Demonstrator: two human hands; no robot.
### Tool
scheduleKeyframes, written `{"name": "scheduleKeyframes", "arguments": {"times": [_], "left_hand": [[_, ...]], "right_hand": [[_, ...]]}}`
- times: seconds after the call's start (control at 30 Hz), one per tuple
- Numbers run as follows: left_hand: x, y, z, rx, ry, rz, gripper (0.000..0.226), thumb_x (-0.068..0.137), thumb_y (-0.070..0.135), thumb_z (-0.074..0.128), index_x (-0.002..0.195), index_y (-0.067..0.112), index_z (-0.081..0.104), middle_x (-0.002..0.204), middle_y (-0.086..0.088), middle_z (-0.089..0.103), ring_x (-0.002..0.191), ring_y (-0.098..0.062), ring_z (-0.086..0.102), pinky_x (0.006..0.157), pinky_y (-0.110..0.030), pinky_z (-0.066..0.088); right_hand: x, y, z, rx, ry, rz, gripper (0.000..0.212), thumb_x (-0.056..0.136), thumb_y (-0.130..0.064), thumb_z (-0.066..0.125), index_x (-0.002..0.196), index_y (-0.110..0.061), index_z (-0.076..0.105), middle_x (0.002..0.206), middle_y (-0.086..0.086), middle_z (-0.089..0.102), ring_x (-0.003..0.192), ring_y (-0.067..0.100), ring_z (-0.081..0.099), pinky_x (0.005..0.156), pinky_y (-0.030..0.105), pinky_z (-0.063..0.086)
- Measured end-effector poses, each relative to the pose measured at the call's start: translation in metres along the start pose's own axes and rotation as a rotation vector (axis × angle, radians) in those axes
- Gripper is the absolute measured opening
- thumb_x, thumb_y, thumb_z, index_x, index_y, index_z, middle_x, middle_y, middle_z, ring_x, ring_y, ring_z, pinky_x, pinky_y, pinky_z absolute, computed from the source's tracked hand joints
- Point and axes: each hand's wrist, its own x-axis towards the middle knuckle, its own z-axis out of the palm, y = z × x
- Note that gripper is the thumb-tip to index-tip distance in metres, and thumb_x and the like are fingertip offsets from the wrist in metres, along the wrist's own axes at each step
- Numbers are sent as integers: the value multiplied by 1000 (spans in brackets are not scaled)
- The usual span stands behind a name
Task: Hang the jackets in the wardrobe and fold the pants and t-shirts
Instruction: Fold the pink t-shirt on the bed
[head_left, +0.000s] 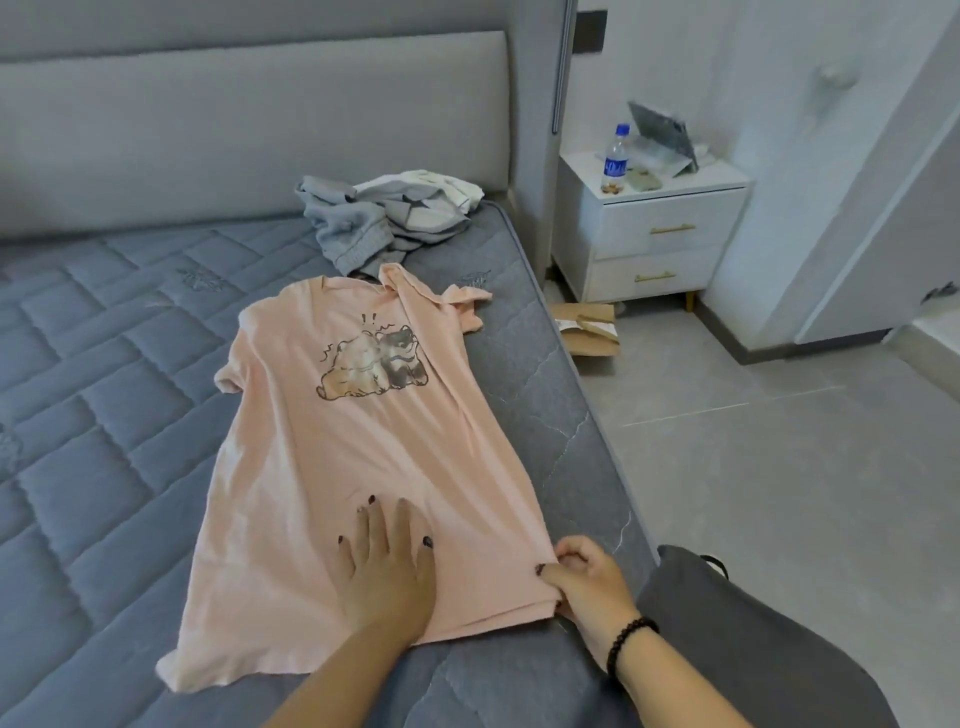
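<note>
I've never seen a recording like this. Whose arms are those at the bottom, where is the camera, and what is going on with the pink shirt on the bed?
There is no machine here: a person wears a camera on the head, so you look down at their own two arms. The pink t-shirt lies spread, print up, on the bed. The left hand lies flat on the shirt's lower part, fingers straight. The right hand pinches the hem corner near the bed's edge. Behind the shirt is a crumpled pile of grey and white clothes. Beside the bed stands a white nightstand with a water bottle on it.

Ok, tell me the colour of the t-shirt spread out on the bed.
Pale pink t-shirt with a cartoon animal print on the chest, seen in the head view.
</note>
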Motion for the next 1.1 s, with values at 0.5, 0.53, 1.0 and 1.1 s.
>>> {"name": "scheduleKeyframes", "arguments": {"times": [0.5,0.53,1.0,1.1], "left_hand": [[-55,-140,-28,257,122,445,77,66,14,43,142,17,43,145,-8,47,135,-24,36,110,-40,19],[-54,-143,-29,266,135,410,83,60,7,48,141,17,43,143,-9,49,133,-26,38,107,-41,27],[-94,-186,-63,287,86,336,115,21,-7,89,128,16,50,115,-10,70,81,-24,74,37,-26,53],[-114,-194,-55,252,47,321,120,16,-4,88,128,16,51,114,-8,71,81,-23,74,39,-25,53]], "right_hand": [[5,-8,-10,160,-49,81,15,89,-12,64,101,-2,66,92,10,70,83,23,63,71,34,52],[5,-10,-10,199,-33,84,14,91,-13,62,100,-3,65,95,11,70,87,24,64,74,36,53],[-11,-22,-41,200,604,-192,22,87,-8,68,104,5,61,95,18,60,87,26,59,41,13,50],[-11,-18,-44,128,624,-141,21,87,-8,67,104,3,62,95,18,60,85,29,59,38,14,49]]}}
